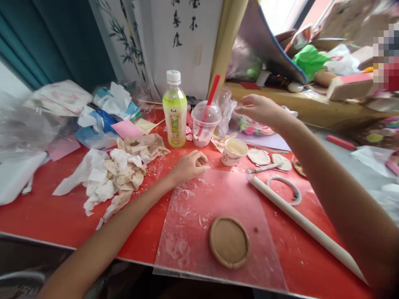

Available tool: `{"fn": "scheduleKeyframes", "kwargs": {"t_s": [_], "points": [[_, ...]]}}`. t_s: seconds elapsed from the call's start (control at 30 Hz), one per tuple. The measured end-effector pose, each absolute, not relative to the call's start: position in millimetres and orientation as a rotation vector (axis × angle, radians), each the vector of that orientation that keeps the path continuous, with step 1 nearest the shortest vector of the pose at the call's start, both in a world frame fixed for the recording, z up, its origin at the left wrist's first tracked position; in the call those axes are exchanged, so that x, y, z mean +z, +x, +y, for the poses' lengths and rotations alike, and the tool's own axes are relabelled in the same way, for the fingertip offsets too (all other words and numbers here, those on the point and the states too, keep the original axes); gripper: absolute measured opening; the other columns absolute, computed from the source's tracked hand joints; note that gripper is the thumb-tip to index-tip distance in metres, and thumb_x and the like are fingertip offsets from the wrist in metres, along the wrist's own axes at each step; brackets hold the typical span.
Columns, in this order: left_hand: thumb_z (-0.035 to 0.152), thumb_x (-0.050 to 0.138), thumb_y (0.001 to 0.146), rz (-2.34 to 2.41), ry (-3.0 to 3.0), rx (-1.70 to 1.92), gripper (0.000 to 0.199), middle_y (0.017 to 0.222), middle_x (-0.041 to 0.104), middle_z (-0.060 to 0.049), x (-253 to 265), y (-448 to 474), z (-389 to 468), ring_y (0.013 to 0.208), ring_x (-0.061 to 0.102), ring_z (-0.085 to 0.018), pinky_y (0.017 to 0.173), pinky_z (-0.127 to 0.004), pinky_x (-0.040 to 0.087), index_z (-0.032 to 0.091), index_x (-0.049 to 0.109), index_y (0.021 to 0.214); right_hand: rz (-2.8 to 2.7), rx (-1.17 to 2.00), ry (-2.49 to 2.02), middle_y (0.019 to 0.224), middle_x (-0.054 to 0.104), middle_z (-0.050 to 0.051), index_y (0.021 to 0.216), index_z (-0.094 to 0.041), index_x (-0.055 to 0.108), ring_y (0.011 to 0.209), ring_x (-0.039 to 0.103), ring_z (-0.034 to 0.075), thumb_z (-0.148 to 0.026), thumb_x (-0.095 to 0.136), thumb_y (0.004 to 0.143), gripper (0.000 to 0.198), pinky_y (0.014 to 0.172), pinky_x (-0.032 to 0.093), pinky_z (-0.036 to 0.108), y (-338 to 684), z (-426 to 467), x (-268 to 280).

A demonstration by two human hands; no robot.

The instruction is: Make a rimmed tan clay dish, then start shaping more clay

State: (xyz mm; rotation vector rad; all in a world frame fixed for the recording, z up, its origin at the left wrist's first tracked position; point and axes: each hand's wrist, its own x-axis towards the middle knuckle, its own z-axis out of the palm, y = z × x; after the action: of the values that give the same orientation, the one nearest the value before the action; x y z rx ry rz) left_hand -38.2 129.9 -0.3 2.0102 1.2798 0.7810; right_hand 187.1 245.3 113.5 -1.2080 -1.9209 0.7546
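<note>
My left hand (190,165) rests at the far left corner of a clear plastic sheet (187,259), its fingers curled in and nothing visible in them. Higher up, my right hand (260,110) hovers in front of a plastic bag of colourful pieces (254,126), fingers stretched leftward and apart. Between the hands stands a small paper cup (231,158) with pale contents. On the sheet's near part lies a round brown clay disc (229,241) with a raised rim. A tiny dark crumb (256,229) sits beside it.
A long pale rolling rod (299,218) lies right of the sheet, near a white ring (297,195) and flat clay pieces (258,157). Behind stand a green-labelled drink bottle (175,116) and a lidded plastic cup (201,128) with a red straw. Crumpled tissues (114,174) cover the left.
</note>
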Motion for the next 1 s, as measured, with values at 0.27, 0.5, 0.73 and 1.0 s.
{"fn": "scheduleKeyframes", "kwargs": {"t_s": [0.27,0.5,0.73,1.0], "points": [[0.026,0.059,0.080,0.993,2.281,0.593,0.027,0.104,0.051,-0.004,2.9,-26.0,111.3,0.086,0.055,-0.014,0.084,-0.030,0.046,0.019,0.055,0.105,-2.220,0.308,-1.485,0.072,0.067,0.002,0.073,-0.024,0.069,0.068,0.059,0.019,-0.040,0.055,0.084,0.024,0.065,0.041,0.034,196.9,76.1,130.0],[0.024,0.043,0.091,0.911,2.420,0.729,0.021,0.112,0.056,-0.009,3.9,-12.4,101.2,0.105,0.054,-0.017,0.096,-0.034,0.042,0.014,0.054,0.106,-2.088,0.643,-1.479,0.072,0.066,0.002,0.077,-0.022,0.068,0.065,0.060,0.016,-0.040,0.053,0.085,0.025,0.059,0.042,0.029,203.2,60.3,69.5],[0.022,0.035,0.095,0.822,2.866,0.575,0.033,0.134,0.051,-0.014,-3.4,-6.7,89.0,0.135,0.033,-0.025,0.112,-0.052,0.022,0.012,0.053,0.121,-1.774,0.805,-1.373,0.054,0.051,-0.003,0.073,-0.018,0.062,0.046,0.045,0.009,-0.044,0.044,0.088,0.035,0.048,0.036,0.024,201.7,85.3,17.5],[0.022,0.038,0.095,0.562,2.655,0.284,0.030,0.115,0.065,-0.006,6.7,14.3,41.3,0.108,0.058,-0.019,0.097,-0.034,0.045,0.016,0.060,0.115,-1.776,0.894,-1.350,0.052,0.051,-0.004,0.076,-0.017,0.064,0.046,0.046,0.008,-0.039,0.047,0.087,0.030,0.050,0.036,0.022,199.9,77.4,3.7]]}}
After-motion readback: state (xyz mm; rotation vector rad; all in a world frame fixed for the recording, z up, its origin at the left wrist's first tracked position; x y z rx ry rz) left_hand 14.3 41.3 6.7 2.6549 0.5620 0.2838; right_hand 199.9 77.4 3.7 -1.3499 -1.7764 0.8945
